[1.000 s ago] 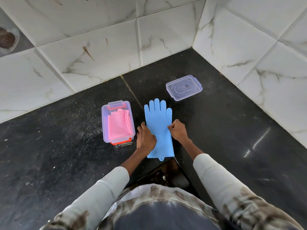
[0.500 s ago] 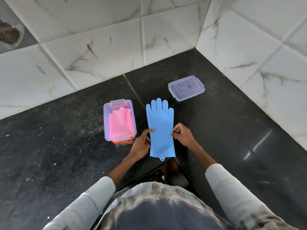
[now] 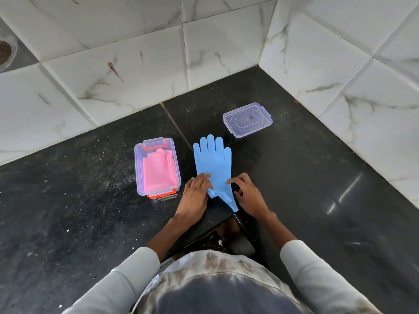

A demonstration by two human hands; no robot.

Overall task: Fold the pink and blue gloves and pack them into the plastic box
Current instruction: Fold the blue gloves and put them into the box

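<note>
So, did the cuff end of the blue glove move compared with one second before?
Yes. The blue glove has its cuff's left corner lifted and turned inward by the left hand, away from the plastic box.
</note>
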